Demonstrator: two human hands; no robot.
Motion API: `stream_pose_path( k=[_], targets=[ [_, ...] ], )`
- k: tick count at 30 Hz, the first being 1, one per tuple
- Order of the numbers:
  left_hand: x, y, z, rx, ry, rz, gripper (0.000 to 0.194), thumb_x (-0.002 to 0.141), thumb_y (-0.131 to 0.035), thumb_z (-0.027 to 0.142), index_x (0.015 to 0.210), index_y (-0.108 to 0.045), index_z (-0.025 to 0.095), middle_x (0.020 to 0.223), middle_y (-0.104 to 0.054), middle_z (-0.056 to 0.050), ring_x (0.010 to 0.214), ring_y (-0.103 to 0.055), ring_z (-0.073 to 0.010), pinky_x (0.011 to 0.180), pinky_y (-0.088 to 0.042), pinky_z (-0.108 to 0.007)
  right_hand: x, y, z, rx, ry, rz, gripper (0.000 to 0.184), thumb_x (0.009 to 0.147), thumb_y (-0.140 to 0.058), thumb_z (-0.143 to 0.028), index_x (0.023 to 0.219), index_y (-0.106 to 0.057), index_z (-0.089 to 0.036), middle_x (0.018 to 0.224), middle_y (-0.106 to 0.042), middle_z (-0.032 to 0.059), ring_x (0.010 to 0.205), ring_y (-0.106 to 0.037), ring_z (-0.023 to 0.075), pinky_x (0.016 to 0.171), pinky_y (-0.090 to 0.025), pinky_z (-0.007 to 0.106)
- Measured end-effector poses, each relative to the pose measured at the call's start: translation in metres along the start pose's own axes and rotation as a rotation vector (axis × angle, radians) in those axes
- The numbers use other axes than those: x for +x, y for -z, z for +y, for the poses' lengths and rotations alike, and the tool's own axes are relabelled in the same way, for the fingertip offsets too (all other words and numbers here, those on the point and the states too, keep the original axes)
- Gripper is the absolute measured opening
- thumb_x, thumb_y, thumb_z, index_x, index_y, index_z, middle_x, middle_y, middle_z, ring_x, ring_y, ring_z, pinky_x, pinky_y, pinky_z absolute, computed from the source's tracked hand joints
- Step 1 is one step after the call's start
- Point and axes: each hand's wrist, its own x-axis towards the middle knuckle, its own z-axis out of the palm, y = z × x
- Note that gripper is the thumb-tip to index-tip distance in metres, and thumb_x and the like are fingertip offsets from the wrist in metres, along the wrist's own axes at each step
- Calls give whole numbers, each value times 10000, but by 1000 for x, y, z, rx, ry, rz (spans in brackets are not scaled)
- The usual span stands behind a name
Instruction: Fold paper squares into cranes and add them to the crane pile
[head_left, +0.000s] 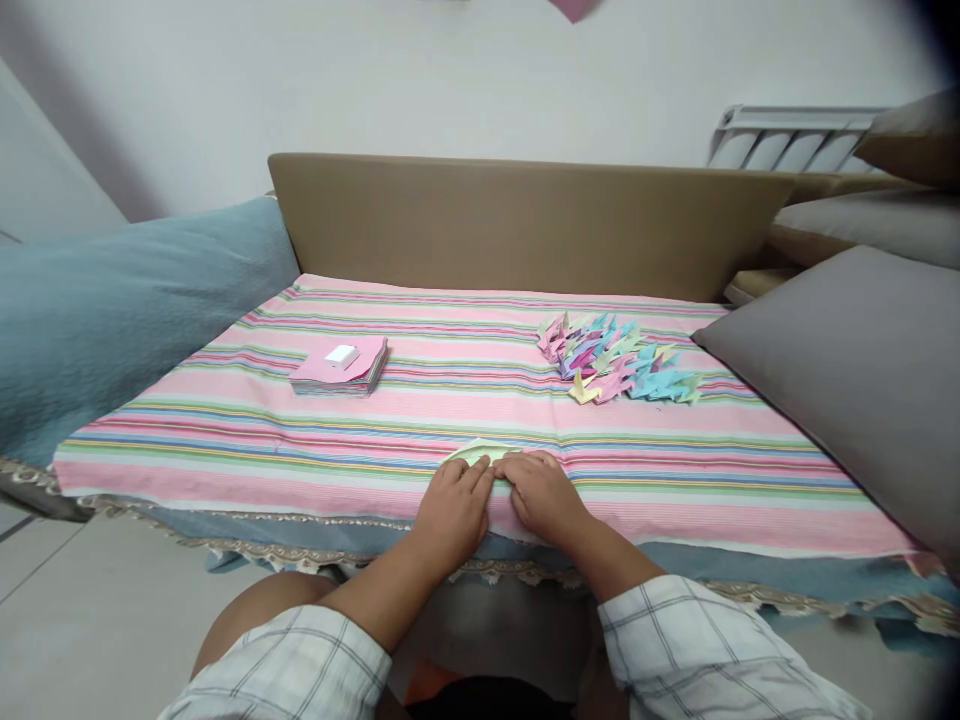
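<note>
A pale green sheet of paper [480, 450], partly folded, lies on the striped cloth near the front edge. My left hand [456, 505] presses its fingertips on the paper's near edge. Close beside it, my right hand [541, 492] has its fingers bent and pinched on the same edge, and the two hands nearly touch. Both hands cover the near part of the paper, so its folds there are hidden. Its far edge shows as a low peak beyond my fingers.
A stack of coloured paper [341, 375] with a small white block [342, 356] on top sits to the left. Several folded paper cranes [611, 360] are heaped at the back right. A grey cushion [847, 380] leans on the right; a brown backrest [525, 225] stands behind.
</note>
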Motion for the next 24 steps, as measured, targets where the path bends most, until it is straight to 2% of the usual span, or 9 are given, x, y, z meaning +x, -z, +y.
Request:
stream_pose_path(
  k=[8, 13, 20, 22, 24],
  targets=[
    [0, -3, -1, 7, -15, 12, 477, 769, -480, 161, 1245, -494, 143, 1323, -511, -113, 1042, -497, -253, 928, -373, -437, -3, 5, -2, 11, -101, -53, 432, 724, -418, -43, 1102, -581, -173, 1229, -597, 75, 1209, -467, 172, 1017, -267, 344],
    [0, -2, 0, 29, -14, -8, 471, 781, -472, 172, 1250, -486, 133, 1337, -497, -113, 1062, -491, -260, 919, -378, -436, -4, 8, 4, -21, -185, -41, 398, 725, -416, -43, 1060, -591, -168, 1146, -630, 75, 1107, -523, 191, 945, -345, 320],
    [0, 0, 1, 60, -25, -30, 464, 797, -451, 175, 1256, -480, 121, 1347, -484, -127, 1056, -492, -263, 924, -367, -446, -6, 17, 10, -117, -320, 14, 361, 758, -426, -63, 1055, -592, -181, 1002, -648, 84, 982, -527, 223, 830, -403, 314],
    [1, 0, 1, 61, -23, -28, 461, 796, -450, 169, 1253, -482, 123, 1347, -484, -127, 1052, -492, -263, 919, -370, -448, -7, 17, 10, -125, -298, 75, 312, 759, -429, -71, 996, -605, -172, 977, -645, 88, 961, -526, 227, 834, -407, 328],
    [1, 0, 1, 62, -18, -25, 455, 797, -449, 165, 1249, -485, 124, 1345, -486, -123, 1050, -491, -261, 919, -372, -446, -8, 15, 8, -105, -180, 136, 291, 759, -427, -75, 963, -613, -167, 1008, -639, 90, 992, -520, 222, 880, -397, 341]
  ],
)
